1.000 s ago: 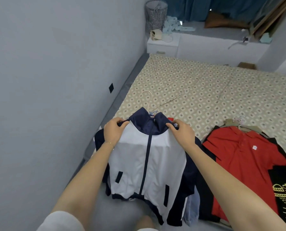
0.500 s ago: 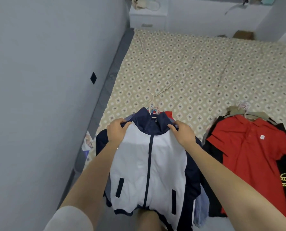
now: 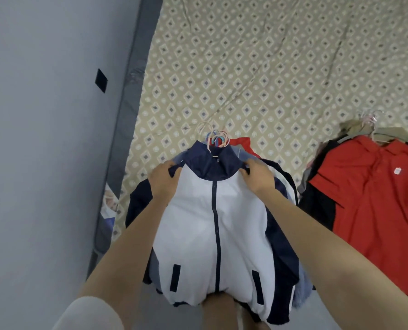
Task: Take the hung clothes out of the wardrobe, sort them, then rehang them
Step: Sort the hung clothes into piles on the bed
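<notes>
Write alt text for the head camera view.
The left hand and right hand grip the shoulders of a white-and-navy jacket atop a stack of clothes on a patterned bed. A red polo shirt lies to its right.

- The jacket (image 3: 212, 234) has a white front, with navy collar, zip line, sleeves and pocket strips.
- The bed sheet (image 3: 269, 67) is beige, patterned with white-edged grey diamonds.
- The polo shirt (image 3: 374, 201) is red with a small white chest mark.
- The hanger hooks (image 3: 216, 139) are pink, blue and white.
- The wall (image 3: 43, 139) is pale grey-blue.
</notes>
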The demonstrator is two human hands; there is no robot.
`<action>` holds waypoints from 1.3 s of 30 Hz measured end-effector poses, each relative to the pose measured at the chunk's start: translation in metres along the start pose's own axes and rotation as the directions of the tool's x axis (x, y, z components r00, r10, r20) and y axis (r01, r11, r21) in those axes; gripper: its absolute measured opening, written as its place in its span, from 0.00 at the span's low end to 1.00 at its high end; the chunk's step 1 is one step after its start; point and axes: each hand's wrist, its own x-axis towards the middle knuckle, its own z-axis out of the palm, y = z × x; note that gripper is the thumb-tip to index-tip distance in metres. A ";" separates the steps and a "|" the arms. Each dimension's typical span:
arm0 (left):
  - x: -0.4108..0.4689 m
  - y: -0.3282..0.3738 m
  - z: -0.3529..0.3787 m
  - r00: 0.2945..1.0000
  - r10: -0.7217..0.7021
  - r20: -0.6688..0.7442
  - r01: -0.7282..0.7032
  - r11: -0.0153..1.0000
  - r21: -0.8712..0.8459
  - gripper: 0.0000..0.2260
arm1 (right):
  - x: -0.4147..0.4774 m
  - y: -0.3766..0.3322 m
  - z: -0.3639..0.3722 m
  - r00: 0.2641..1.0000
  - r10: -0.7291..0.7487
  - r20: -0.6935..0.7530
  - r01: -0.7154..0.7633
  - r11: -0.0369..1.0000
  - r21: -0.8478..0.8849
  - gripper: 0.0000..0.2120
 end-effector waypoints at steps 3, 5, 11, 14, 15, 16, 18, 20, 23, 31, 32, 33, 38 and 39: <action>0.001 -0.013 0.007 0.998 0.009 0.054 -0.010 1.000 0.013 0.15 | -0.005 0.004 0.006 0.999 0.006 0.043 -0.005 0.999 -0.035 0.17; 0.000 -0.019 0.011 0.998 0.012 0.066 -0.011 1.000 -0.027 0.21 | -0.011 0.004 0.006 0.999 -0.005 0.037 0.007 0.999 -0.047 0.19; -0.022 0.008 0.021 0.972 0.237 -0.006 -0.236 0.970 0.059 0.23 | -0.044 -0.001 -0.009 0.999 -0.019 -0.050 0.015 0.998 -0.060 0.22; -0.039 0.033 0.024 0.958 0.282 0.040 -0.285 0.944 0.166 0.24 | -0.063 0.003 -0.019 0.997 -0.029 -0.068 0.024 0.997 -0.075 0.25; -0.046 0.041 0.027 0.956 0.287 0.060 -0.293 0.937 0.191 0.25 | -0.070 0.007 -0.022 0.997 -0.028 -0.075 0.022 0.996 -0.082 0.26; -0.054 0.049 0.029 0.953 0.293 0.080 -0.303 0.929 0.212 0.25 | -0.076 0.011 -0.025 0.996 -0.025 -0.085 0.017 0.996 -0.085 0.27; -0.069 0.065 0.033 0.945 0.313 0.096 -0.327 0.913 0.243 0.26 | -0.090 0.022 -0.031 0.994 -0.016 -0.104 0.007 0.997 -0.079 0.29; -0.085 0.083 0.036 0.942 0.317 0.106 -0.334 0.907 0.255 0.26 | -0.106 0.035 -0.041 0.993 -0.013 -0.118 0.002 0.996 -0.095 0.30; -0.115 0.112 0.044 0.933 0.339 0.120 -0.359 0.888 0.287 0.27 | -0.134 0.061 -0.057 0.986 -0.011 -0.165 -0.009 0.993 -0.116 0.30; -0.222 0.186 0.093 0.916 0.381 0.122 -0.400 0.860 0.318 0.27 | -0.220 0.156 -0.092 0.964 0.013 -0.264 -0.039 0.995 -0.096 0.30; -0.237 0.195 0.102 0.917 0.377 0.128 -0.398 0.863 0.311 0.27 | -0.231 0.171 -0.096 0.963 0.021 -0.270 -0.048 0.994 -0.094 0.30; -0.252 0.204 0.111 0.918 0.375 0.129 -0.396 0.866 0.306 0.27 | -0.242 0.187 -0.101 0.961 0.027 -0.276 -0.055 0.994 -0.092 0.30; -0.316 0.254 0.152 0.912 0.384 0.146 -0.411 0.852 0.325 0.29 | -0.289 0.258 -0.128 0.948 0.053 -0.313 -0.079 0.994 -0.071 0.31; -0.326 0.263 0.158 0.910 0.388 0.148 -0.415 0.855 0.311 0.29 | -0.296 0.270 -0.134 0.947 0.058 -0.316 -0.085 0.994 -0.073 0.31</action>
